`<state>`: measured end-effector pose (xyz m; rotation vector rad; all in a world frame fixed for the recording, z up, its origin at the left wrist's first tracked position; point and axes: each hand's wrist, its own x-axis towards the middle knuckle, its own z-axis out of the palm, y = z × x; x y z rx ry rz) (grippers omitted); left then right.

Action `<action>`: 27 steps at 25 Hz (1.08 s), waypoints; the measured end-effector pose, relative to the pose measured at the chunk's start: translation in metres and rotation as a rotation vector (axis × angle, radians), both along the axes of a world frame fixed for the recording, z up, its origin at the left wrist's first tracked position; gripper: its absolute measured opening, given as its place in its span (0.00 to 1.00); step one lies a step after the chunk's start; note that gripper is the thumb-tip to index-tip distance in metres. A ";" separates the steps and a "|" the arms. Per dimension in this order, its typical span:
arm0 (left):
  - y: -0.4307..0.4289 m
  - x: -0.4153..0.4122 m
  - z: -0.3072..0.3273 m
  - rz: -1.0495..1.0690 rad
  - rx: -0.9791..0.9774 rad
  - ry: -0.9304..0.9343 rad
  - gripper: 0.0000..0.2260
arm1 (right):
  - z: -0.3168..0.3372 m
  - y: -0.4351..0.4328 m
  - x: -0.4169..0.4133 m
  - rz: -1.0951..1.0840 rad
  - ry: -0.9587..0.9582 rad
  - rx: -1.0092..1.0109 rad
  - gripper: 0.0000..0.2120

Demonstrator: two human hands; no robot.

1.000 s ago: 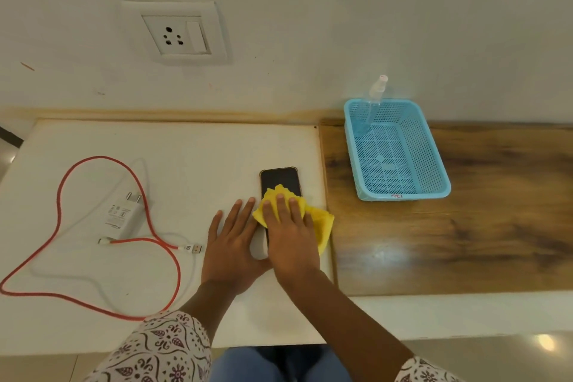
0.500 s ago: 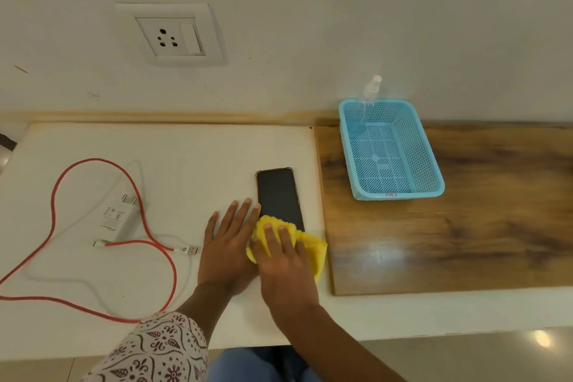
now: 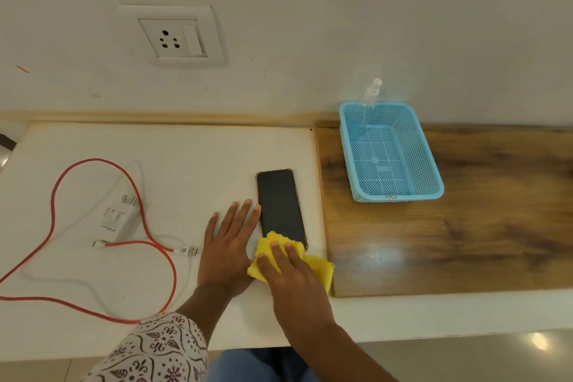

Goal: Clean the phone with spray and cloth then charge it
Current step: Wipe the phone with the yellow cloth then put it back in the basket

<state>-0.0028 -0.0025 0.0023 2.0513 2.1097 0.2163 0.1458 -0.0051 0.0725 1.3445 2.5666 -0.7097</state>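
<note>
A black phone [image 3: 280, 205] lies screen up on the white board, near its right edge. My right hand [image 3: 290, 273] presses a crumpled yellow cloth [image 3: 319, 267] onto the phone's near end. My left hand [image 3: 228, 245] lies flat on the board with fingers spread, its fingertips touching the phone's left side. A clear spray bottle [image 3: 369, 102] stands in the far left corner of a blue basket [image 3: 434, 183]. A white charger plug [image 3: 116, 220] and its red cable [image 3: 52, 205] lie at the left, the USB end [image 3: 190, 250] close to my left hand.
A wall socket [image 3: 172, 37] with a switch sits above the board at the back. The white board [image 3: 186, 149] meets a wooden top [image 3: 480, 226] at the right, where the basket stands. The desk's front edge runs just behind my wrists.
My right hand has slid the cloth down the phone from its middle to its near end, uncovering most of the screen. My left hand stayed beside the phone.
</note>
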 end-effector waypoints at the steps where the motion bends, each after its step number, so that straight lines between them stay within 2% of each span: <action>1: 0.000 0.000 0.000 -0.004 0.003 0.000 0.37 | 0.006 0.006 0.006 0.047 -0.004 -0.058 0.24; 3: 0.000 0.001 0.000 0.012 0.014 -0.033 0.38 | 0.018 0.021 0.020 0.081 -0.011 -0.110 0.24; 5: 0.001 0.001 -0.001 0.034 0.015 -0.043 0.40 | 0.030 0.045 0.031 -0.005 0.021 -0.126 0.25; 9: 0.001 0.002 -0.001 0.054 0.014 -0.057 0.42 | 0.045 0.109 0.010 -0.224 0.196 0.170 0.30; 11: 0.001 0.002 -0.001 0.056 0.025 -0.065 0.42 | 0.036 0.134 -0.012 -0.253 0.162 0.169 0.28; 15: 0.002 0.002 0.000 0.052 0.066 -0.073 0.42 | 0.003 0.138 -0.051 -0.246 -0.012 0.128 0.22; 18: 0.002 0.003 0.003 0.055 0.079 -0.059 0.40 | -0.015 0.116 -0.070 -0.208 -0.049 0.165 0.22; 24: 0.003 0.004 0.005 0.062 0.068 -0.069 0.40 | -0.026 0.102 -0.038 0.088 -0.068 0.188 0.22; 27: 0.002 0.004 0.004 0.058 0.045 -0.069 0.43 | -0.028 0.099 -0.013 -0.036 -0.044 0.144 0.26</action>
